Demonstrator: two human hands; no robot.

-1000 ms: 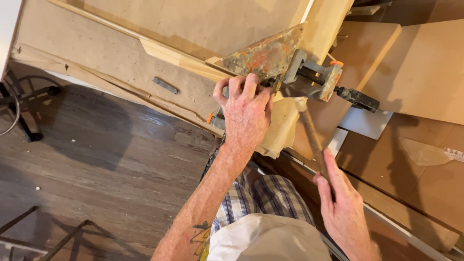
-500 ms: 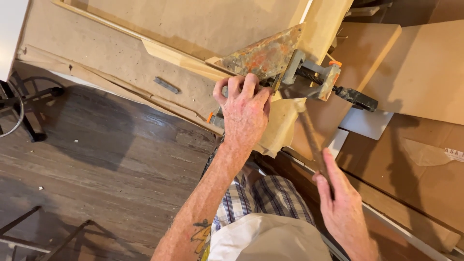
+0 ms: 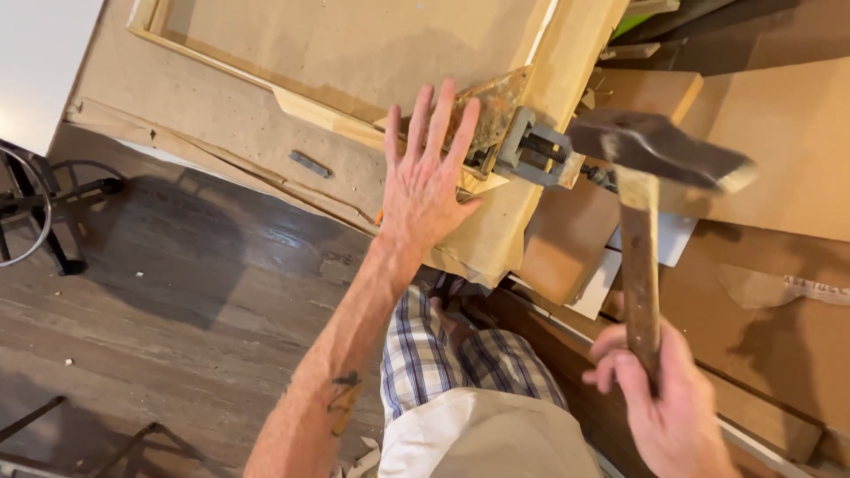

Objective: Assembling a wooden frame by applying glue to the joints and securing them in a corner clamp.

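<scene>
Left hand (image 3: 427, 181): fingers spread wide and flat, palm pressed on the pale wooden frame (image 3: 567, 97) at its near corner, fingertips reaching onto the stained metal plate of the corner clamp (image 3: 522, 146); it grips nothing, only bears down.

Right hand (image 3: 668, 403): closed round the lower end of a hammer (image 3: 651, 208); wooden handle upright, dark head raised above and just right of the clamp, blurred.

Corner clamp: grey metal with a threaded screw, seated on the frame's corner where two pale rails meet; it looks tightened, though the joint under it is hidden by the plate and the fingers.

State of work, as judged: corner set and clamped, frame held steady, hammer lifted; whether any nail or pin is started at the joint cannot be told; striking appears to be the part left.

Frame: lies on a bench covered in brown paper (image 3: 230, 115), a brown backing sheet inside its rails; a small flat grey metal piece (image 3: 311, 164) rests on the paper, left of the pressing hand.

Right and far: brown boards and card sheets (image 3: 779, 133) stacked; a white sheet (image 3: 668, 239) beneath them.

Near: plaid shorts (image 3: 443, 354) and pale shirt of the person.

Left: dark plank floor (image 3: 150, 283); a metal stool base (image 3: 35, 212) at the edge.
</scene>
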